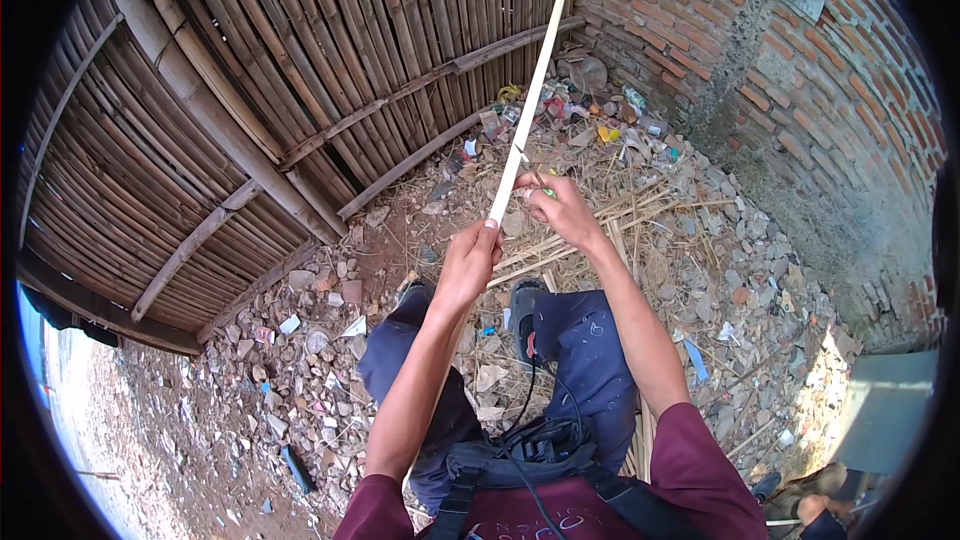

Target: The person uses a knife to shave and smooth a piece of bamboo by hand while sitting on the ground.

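A long, pale bamboo strip (541, 70) slants up and away from me, its far end near the corner of the walls. My left hand (470, 262) is closed around its lower part, above my knees. Just to the right, my right hand (564, 214) grips a small knife (531, 170) with some green showing at the handle. The knife's thin blade meets the strip a little beyond my left hand. My right fingers hide most of the handle.
Split bamboo strips (640, 204) lie on the rubble beyond my feet. A bamboo fence (330, 50) rises at the left, a brick wall (800, 110) at the right. Litter (610, 130) gathers in their corner. Another person's hand (820, 508) shows at the lower right.
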`<state>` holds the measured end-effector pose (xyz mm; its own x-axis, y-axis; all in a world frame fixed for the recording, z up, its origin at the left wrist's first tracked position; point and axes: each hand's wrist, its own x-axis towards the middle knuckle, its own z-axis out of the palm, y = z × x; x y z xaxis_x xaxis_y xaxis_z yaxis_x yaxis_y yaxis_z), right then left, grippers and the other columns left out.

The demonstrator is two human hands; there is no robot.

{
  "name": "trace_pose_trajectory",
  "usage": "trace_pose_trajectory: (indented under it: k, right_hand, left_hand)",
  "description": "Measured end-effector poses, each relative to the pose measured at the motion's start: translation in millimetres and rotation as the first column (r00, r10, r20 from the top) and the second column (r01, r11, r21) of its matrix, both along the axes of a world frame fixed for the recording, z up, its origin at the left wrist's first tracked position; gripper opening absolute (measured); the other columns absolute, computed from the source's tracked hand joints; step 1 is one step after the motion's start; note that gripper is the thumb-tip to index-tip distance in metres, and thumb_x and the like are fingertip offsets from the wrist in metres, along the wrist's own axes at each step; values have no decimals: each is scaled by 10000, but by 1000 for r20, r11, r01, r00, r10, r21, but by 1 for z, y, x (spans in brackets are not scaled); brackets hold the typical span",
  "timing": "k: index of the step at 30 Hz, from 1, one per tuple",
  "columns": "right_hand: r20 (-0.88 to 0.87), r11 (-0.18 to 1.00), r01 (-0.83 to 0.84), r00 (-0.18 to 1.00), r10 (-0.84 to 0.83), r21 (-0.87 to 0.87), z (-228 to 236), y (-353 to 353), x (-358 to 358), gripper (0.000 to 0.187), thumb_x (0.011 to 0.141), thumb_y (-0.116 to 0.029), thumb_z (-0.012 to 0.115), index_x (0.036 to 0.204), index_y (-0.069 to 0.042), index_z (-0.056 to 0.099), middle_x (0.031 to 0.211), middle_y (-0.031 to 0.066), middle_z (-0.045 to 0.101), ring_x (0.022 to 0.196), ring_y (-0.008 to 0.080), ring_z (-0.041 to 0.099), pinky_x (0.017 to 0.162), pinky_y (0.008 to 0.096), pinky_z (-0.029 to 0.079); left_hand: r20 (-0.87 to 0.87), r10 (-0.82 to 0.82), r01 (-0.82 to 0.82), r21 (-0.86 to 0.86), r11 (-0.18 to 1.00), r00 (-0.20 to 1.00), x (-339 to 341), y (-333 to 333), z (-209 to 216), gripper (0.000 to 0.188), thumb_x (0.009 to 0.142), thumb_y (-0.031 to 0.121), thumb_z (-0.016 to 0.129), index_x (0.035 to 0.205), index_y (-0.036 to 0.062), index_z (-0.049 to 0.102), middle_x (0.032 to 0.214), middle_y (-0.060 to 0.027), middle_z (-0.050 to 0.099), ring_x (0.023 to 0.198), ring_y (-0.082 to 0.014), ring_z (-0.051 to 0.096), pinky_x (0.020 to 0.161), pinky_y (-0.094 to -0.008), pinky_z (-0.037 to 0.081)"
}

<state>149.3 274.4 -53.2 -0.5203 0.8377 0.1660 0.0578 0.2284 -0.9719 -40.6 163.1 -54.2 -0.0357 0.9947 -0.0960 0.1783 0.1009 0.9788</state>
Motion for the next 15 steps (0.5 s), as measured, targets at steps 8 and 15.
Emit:
trace_pose_trajectory:
  k: [8, 15]
  right_hand:
    - [334, 839, 189, 856, -395, 510, -3, -13, -7, 253, 930, -142, 602, 1065, 1, 761, 732, 284, 663, 734, 496, 665, 703, 562, 516]
    - [351, 762, 124, 832, -429, 636, -13, -15, -18, 188, 855, -130, 615, 821, 13, 732, 692, 280, 668, 684, 466, 689, 665, 551, 537]
  left_hand:
    - [206, 13, -10, -17, 1000, 978, 16, -9, 0, 335, 1136, 310, 476, 980, 43, 605, 675, -31, 641, 436, -68, 462, 406, -265, 329]
    - [97, 44, -51, 74, 996, 994, 13, -9, -15, 354, 1141, 311, 485, 943, 39, 597, 639, 4, 540, 474, -69, 435, 447, -282, 340]
